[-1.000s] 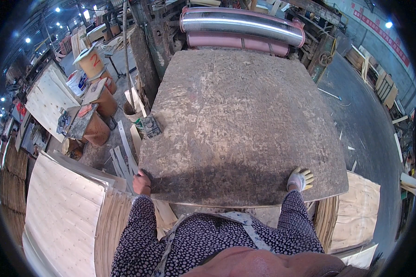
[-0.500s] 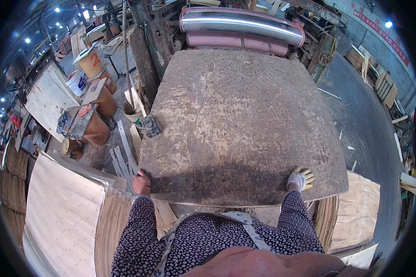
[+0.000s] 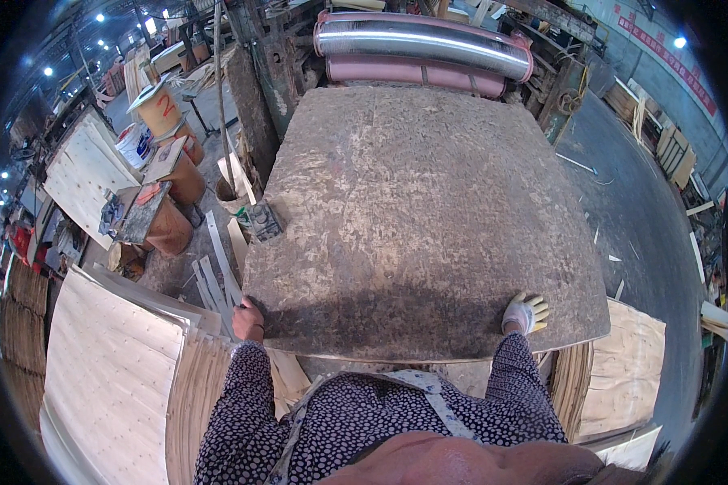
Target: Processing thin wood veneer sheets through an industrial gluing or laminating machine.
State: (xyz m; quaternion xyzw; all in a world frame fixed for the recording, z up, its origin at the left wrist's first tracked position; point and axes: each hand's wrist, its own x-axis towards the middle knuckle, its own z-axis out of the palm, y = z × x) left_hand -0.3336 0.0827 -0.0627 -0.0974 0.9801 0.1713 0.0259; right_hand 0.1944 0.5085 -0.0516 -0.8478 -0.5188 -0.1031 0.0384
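A large, worn brown board (image 3: 412,210) lies before me, its surface scuffed and darker along the near edge. My left hand (image 3: 248,319), bare, is closed on the board's near left edge. My right hand (image 3: 527,312), in a white glove with pale yellow fingers, lies on the board near its right side with fingers apart. Beyond the board's far edge is a machine with a silver roller (image 3: 421,44) over a pink one (image 3: 412,74). A dark, grimy block (image 3: 263,222) sits at the board's left edge.
Veneer stacks stand at lower left (image 3: 113,364) and right (image 3: 623,364). Drums (image 3: 158,113), a white bucket (image 3: 133,145), a pole (image 3: 220,105) and loose strips (image 3: 214,275) are on the left. A person in red (image 3: 20,238) is at far left. A grey floor runs along the right.
At the far left, the person in red shows more than before, a little lower in the picture. My hands and the board have not visibly moved.
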